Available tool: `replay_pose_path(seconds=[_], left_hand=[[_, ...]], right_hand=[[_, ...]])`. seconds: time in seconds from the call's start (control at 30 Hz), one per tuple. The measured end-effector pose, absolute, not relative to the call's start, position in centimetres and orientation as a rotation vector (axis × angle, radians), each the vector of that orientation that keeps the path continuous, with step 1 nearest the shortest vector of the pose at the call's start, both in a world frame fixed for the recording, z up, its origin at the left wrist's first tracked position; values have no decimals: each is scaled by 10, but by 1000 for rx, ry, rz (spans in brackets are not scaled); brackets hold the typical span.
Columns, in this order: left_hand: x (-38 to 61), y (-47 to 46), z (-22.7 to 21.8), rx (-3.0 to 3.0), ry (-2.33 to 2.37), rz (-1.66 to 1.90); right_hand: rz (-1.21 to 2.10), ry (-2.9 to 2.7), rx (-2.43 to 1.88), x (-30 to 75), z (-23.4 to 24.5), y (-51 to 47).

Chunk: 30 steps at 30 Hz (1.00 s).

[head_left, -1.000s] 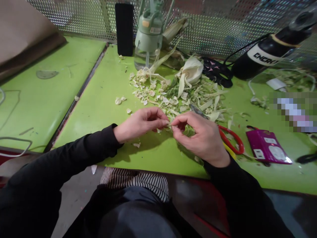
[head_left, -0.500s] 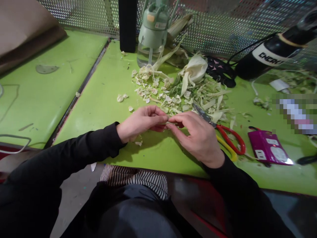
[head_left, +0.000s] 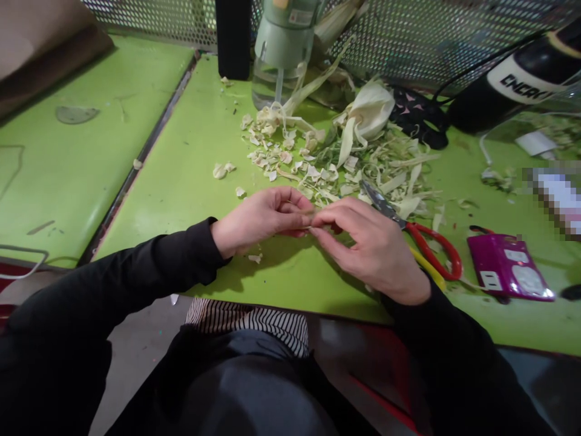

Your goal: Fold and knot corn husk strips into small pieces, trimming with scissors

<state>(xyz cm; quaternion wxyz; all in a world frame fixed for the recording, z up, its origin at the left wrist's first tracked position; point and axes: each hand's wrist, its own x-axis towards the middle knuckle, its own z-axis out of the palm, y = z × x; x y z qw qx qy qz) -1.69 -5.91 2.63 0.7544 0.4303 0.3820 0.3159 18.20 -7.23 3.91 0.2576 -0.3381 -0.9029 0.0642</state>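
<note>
My left hand (head_left: pixel 267 219) is over the front of the green table, its thumb and fingers pinched together. Fingertip to fingertip with it, my right hand (head_left: pixel 374 248) pinches too. Between them a thin pale strip (head_left: pixel 310 227), like corn husk, shows only at its edge; the fingers cover most of it. Just beyond the hands lie cut husk pieces (head_left: pixel 318 172) in a loose heap, with a larger dried husk (head_left: pixel 370 109) behind. Scissors (head_left: pixel 433 254) with a red handle rest right of my right hand, blades toward the heap; a yellow handle (head_left: pixel 429 266) shows beside them.
A pale green water bottle (head_left: pixel 284 48) stands at the back by the perforated metal screen (head_left: pixel 422 42). To the right are a black bottle (head_left: pixel 512 82), a white plug (head_left: pixel 535 144) and a purple packet (head_left: pixel 511 266). Brown paper (head_left: pixel 45 48) occupies the far left.
The view has shifted slightly, so the table items sit a little higher and farther right. My right hand has drawn slightly rightward; both hands keep their pinch.
</note>
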Motion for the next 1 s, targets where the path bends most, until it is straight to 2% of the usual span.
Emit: replay_pose_path(seconds=[0.3,0.67,1.0], left_hand=[[-20,-53,27,833,789,650],[-22,-54,37,844,881,488],[-17,-59,30,1287,849,782]], right_hand=[[360,-2382,-998,182,38,-74],[295,-2420,-975,186,35,-74],[358,-2172,-1120,178,38,-82]])
